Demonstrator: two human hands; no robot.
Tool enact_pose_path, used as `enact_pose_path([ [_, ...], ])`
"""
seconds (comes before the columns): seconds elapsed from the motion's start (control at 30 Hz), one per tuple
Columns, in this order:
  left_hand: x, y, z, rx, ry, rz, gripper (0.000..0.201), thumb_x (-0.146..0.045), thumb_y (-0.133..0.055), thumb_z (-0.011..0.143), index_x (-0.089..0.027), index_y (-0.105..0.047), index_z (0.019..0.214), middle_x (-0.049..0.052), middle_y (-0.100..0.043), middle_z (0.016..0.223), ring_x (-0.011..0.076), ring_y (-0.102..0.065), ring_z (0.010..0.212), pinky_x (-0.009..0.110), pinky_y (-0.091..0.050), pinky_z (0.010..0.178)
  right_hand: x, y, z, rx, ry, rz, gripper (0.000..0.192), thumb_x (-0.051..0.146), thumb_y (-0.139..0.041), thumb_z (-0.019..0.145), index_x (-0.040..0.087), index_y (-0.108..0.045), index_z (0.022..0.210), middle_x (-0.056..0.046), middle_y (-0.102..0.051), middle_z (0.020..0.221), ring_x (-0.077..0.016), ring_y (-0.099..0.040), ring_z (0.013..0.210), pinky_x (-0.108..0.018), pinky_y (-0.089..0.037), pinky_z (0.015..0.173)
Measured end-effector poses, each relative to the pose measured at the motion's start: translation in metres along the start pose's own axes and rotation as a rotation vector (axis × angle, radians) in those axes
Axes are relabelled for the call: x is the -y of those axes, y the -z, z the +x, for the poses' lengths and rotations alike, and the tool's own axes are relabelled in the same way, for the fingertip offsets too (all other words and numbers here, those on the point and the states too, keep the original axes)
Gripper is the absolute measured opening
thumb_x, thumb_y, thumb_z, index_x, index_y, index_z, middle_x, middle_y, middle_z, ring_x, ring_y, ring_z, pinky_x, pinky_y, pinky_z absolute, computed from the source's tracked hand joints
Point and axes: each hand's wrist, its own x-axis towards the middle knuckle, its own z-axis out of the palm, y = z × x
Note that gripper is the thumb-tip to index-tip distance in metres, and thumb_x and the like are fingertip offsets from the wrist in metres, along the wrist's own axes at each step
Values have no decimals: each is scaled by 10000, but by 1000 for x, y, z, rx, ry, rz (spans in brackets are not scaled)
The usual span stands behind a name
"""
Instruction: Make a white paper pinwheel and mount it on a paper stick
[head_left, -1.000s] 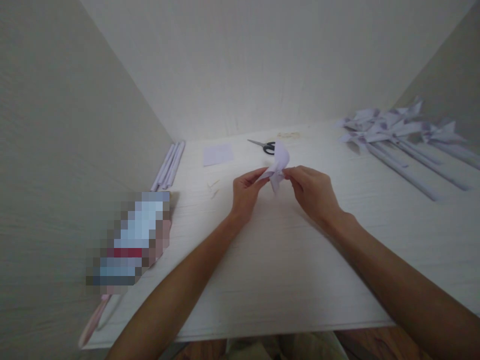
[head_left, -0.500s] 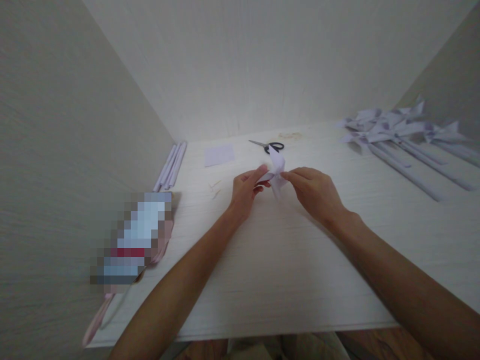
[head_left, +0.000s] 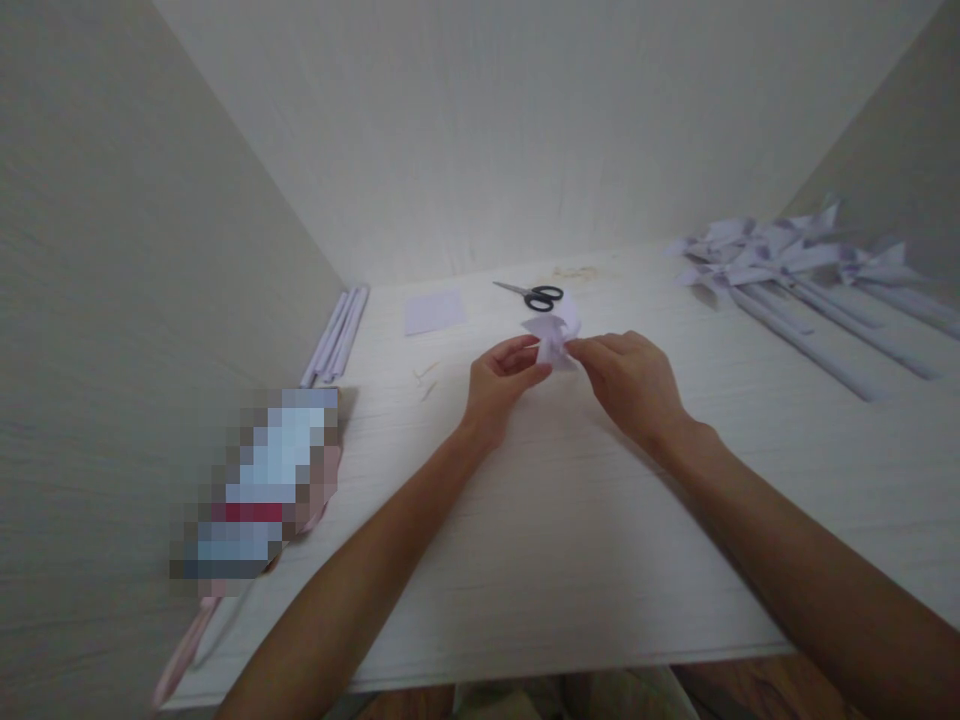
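Note:
Between my two hands, above the middle of the table, is a pale lilac paper pinwheel (head_left: 553, 340) with folded blades. My left hand (head_left: 501, 385) grips its left side, thumb in front at a lower blade and fingers behind. The fingertips of my right hand (head_left: 626, 375) pinch it near the centre from the right. Just behind the pinwheel lie scissors (head_left: 538, 297) with black handles, blades pointing left. What the pinwheel's centre is fastened with is too small to tell.
Several finished pinwheels on paper sticks (head_left: 795, 270) lie at the back right. A lilac paper sheet (head_left: 435, 312) and rolled paper sticks (head_left: 336, 333) are at the back left. Small thin strips (head_left: 425, 375) lie left of my hands. A pixelated object (head_left: 270, 480) rests against the left wall.
The pinwheel has turned in my hands, so its blades point differently. My left thumb has moved from the top of the paper down to its lower front. My right hand keeps its pinch.

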Motion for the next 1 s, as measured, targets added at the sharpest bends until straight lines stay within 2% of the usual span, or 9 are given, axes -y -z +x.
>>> enact_pose_path([
  [0.2,5,-2,-2,-67,-60,24,375,-139,-691,470,-163,-596,832,18,-668,756,125,-605,698,272,-461,684,0,-1,0,39,-42,4,230,185,-389,823,168,-618,820,-65,-652,685,-166,-548,602,-279,-311,578],
  [0.47,1,-5,-3,-150,-128,153,286,-198,-625,575,-148,-579,852,1,-639,654,107,-589,601,245,-461,607,6,-6,-1,84,-100,56,210,214,-399,824,171,-604,836,-66,-669,730,-175,-572,601,-263,-320,549],
  [0.73,3,-2,-4,-168,-247,289,284,-178,-620,594,-157,-550,868,-5,-632,633,102,-580,576,219,-438,578,10,-6,-1,110,-112,124,219,211,-390,817,173,-606,826,-59,-672,718,-169,-575,582,-256,-314,530],
  [1.0,1,-4,-6,-177,-253,277,271,-143,-616,589,-156,-538,848,-10,-613,628,105,-578,580,219,-444,579,16,-6,-1,217,-112,75,202,119,-380,782,157,-578,786,-53,-650,667,-170,-560,556,-254,-303,507],
])
